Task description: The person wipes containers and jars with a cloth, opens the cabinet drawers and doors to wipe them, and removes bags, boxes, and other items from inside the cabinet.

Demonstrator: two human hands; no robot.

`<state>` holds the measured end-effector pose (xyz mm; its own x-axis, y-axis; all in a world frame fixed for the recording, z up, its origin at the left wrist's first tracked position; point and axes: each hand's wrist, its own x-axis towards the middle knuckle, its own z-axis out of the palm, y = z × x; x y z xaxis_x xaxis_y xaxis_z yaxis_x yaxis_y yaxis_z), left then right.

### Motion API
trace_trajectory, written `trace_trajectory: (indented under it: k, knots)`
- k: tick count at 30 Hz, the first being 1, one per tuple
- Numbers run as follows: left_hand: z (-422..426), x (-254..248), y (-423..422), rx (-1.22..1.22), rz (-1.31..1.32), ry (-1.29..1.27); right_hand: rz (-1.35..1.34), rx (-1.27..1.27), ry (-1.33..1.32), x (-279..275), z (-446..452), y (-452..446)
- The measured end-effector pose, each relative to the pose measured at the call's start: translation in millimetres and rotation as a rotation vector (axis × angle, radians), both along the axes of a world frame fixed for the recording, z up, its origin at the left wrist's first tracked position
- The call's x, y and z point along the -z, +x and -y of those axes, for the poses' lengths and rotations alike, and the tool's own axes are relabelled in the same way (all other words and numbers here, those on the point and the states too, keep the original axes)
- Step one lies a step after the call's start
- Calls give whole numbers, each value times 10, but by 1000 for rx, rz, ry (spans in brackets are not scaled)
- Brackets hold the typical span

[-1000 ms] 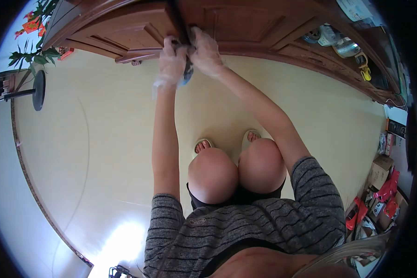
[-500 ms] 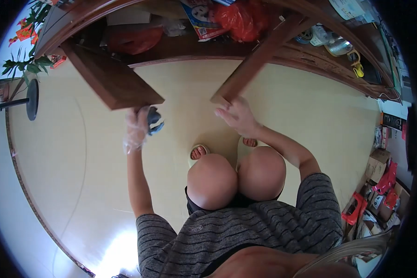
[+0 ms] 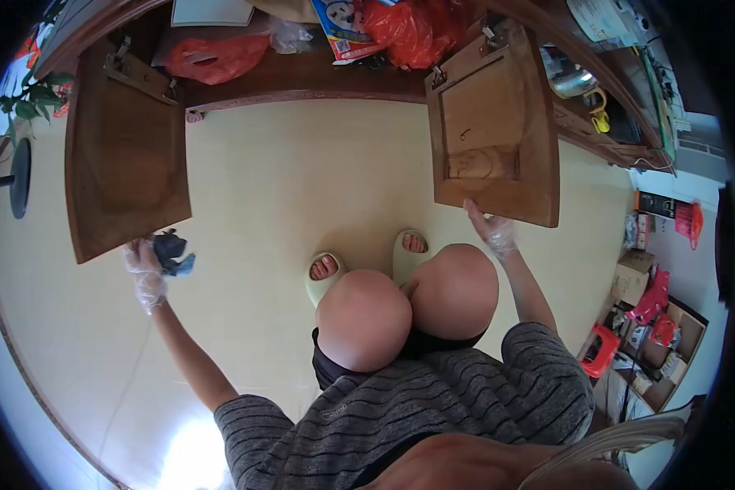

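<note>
Both cabinet doors stand swung wide. My left hand (image 3: 144, 268), in a clear plastic glove, is closed at the bottom edge of the left door (image 3: 129, 163), with a dark and blue cloth (image 3: 171, 251) hanging beside its fingers. My right hand (image 3: 492, 229), also gloved, touches the lower edge of the right door (image 3: 488, 122), its thumb and fingers partly hidden behind the wood. Inside the cabinet lie a red plastic bag (image 3: 219, 59), a brighter red bag (image 3: 412, 31), a blue printed packet (image 3: 343, 28) and a clear bag (image 3: 290, 37).
An open shelf at the upper right holds a glass jar (image 3: 574, 83) and a yellow-handled item (image 3: 599, 113). Boxes (image 3: 633, 276) and a red stool (image 3: 600, 351) stand at the right. A round black base (image 3: 21, 178) and a plant (image 3: 34, 100) are at the left.
The closed doors have swung open to both sides, showing the cabinet's contents. My hands have moved apart and closer to my body, the left one with the cloth.
</note>
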<state>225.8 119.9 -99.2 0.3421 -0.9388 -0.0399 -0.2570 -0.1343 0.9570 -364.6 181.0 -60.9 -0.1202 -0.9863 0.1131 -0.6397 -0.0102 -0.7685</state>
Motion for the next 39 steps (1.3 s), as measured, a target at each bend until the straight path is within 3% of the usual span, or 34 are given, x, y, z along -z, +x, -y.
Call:
trace_trajectory:
  k: [3,4,7,10,13,16,17,19,21,24,26,29,31,36,39]
  knots:
    - [-10,101,74,2,-76,52,-74,-4,52,-140,76,31]
    - [-31,114,63,-41,68,48,-89,8,99,-190,73,57]
    - [-7,159,-33,-125,-22,-8,-224,-74,-77,-234,117,23]
    - [19,76,-131,-102,-55,-36,-225,-85,18,-239,105,-86]
    - [6,190,-39,-63,-137,-51,42,126,227,-243,60,-25]
    - [31,140,-110,-16,-40,-55,-184,-105,86,-322,98,47]
    - [22,32,-150,-3,45,-48,-310,-173,152,-394,171,140]
    - [16,-123,-291,-75,-58,-43,-546,-293,280,-604,290,438]
    - [36,-61,-317,-86,-104,-59,-569,-454,140,-605,475,703]
    - [1,-26,-469,44,75,-27,-559,-632,-166,-424,934,1100]
    - [5,-206,-772,105,-68,117,-569,-571,-120,-440,1185,1417]
    - [80,-276,-1166,213,-244,179,-606,-445,-279,-244,1530,1651]
    - [127,-312,-1443,258,-216,89,-614,-377,-301,-235,1617,1756]
    - [402,-372,-1956,398,-256,242,-829,-499,-183,-275,1781,1741]
    - [668,-491,-2330,396,-192,239,-621,-480,6,-335,1904,1786]
